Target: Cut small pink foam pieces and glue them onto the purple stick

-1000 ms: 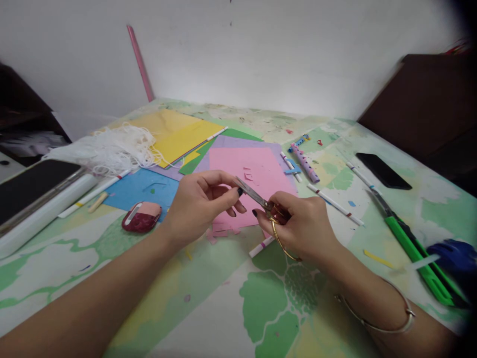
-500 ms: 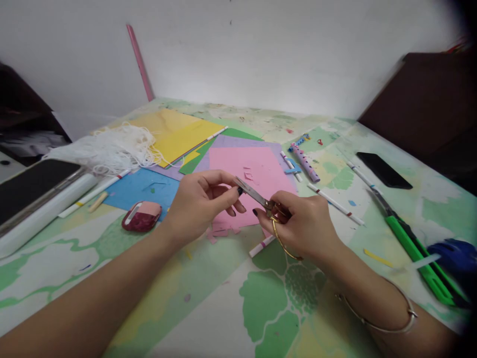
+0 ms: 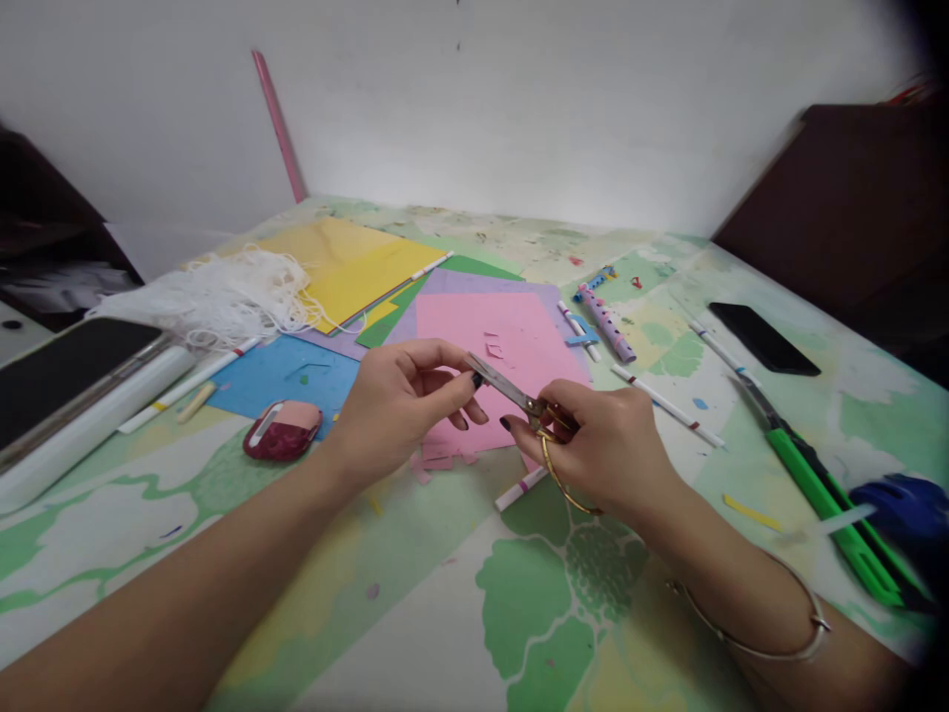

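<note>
My right hand (image 3: 597,435) is closed on the handles of a pair of scissors (image 3: 508,384), whose blades point to the upper left. The blade tips meet the fingertips of my left hand (image 3: 407,396), which is closed in a pinch; whatever lies between thumb and forefinger is too small to make out. Beneath both hands is a pink sheet (image 3: 481,316) with small cut pieces on it. More pink scraps (image 3: 437,462) lie at its near edge, beside a white stick with a purple band (image 3: 519,489).
White string (image 3: 222,292), yellow sheets (image 3: 363,257), a blue sheet (image 3: 282,371) and a maroon case (image 3: 283,430) lie left. On the right are a patterned purple tube (image 3: 608,324), white sticks (image 3: 667,405), a black phone (image 3: 763,338), a green cutter (image 3: 830,504) and blue tape (image 3: 905,509).
</note>
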{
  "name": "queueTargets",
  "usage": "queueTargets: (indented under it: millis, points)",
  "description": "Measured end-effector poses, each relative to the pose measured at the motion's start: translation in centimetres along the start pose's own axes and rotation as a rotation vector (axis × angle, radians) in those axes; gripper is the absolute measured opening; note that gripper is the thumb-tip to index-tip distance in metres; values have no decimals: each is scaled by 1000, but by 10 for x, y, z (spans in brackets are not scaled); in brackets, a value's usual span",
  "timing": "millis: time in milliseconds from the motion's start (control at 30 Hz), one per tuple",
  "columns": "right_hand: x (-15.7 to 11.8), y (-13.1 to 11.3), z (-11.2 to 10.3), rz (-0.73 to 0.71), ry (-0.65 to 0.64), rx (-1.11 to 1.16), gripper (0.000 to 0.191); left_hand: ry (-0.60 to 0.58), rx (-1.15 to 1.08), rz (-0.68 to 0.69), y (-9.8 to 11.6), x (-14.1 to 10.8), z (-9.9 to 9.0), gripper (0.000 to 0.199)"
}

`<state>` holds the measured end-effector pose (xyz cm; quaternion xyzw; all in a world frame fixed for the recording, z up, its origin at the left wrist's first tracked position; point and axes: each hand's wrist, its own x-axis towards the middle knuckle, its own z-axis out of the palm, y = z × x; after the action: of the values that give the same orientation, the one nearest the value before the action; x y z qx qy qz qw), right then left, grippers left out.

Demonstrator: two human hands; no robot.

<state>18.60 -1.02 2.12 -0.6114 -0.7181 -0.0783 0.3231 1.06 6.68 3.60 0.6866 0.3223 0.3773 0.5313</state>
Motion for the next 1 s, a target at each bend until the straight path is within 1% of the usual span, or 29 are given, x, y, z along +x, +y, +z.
queueTargets:
  millis: [200,367,467,533,633,700,800,900,1000]
  points:
    - [0,1,0,-7,-2,0,26,-10,-20,-4,-1,0,0,6]
    - [2,-2,-3,51,-13,43,28,-19,-26,1,-1,0,-1,6]
    - [5,-5,-6,150,-42,173,34,-29,-14,-8,0,0,0,9]
    - [7,-5,-7,252,-65,300,34,-23,-24,-20,-1,0,1,11]
    - [9,-6,-8,404,-93,557,22,-23,-73,-52,-4,-2,4,11]
    - [9,-7,-7,463,-129,724,15,-38,-105,-96,-6,-4,7,11]
    - [8,-8,-4,505,-185,864,11,-68,-142,-189,-8,-7,12,15]
    - [7,-9,-2,514,-197,897,13,-76,-158,-259,-7,-9,15,16]
    - [6,-10,0,515,-197,918,15,-75,-135,-279,-6,-11,17,14]
